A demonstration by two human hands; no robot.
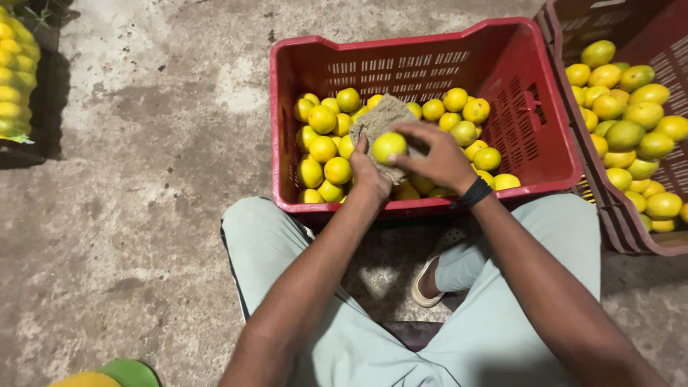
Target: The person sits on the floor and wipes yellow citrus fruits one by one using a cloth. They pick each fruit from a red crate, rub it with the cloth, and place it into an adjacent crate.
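Seated person, seen from above, knees apart in pale green trousers [502,315], a red crate [423,54] on the concrete floor [143,179] just ahead of the legs. The crate is roughly a third full of yellow-green citrus fruit [322,150], heaped along its bottom. Both hands are over the near half of the crate. The left hand [367,172] has its fingers closed around one fruit, the held fruit [388,146], gripping it from the near-left side, thumb up along its edge. The right hand [437,154] arches over the same fruit from the right, fingers curled and pressed on a brownish cloth [380,118] that wraps behind and beneath the fruit; fingertips touch the fruit's upper right side. So the fruit sits between both hands, partly cradled in cloth, raised a little above the pile. A black band [474,193] circles the right wrist. One foot in a light sandal [424,287] shows between the knees. A second red crate [645,215] stands just beside the first on the right, loaded with larger green-yellow fruit. A net sack [16,72] of yellow fruit lies at far left, well apart. A green-and-yellow object at the bottom left edge is cut off; cannot tell what it is.
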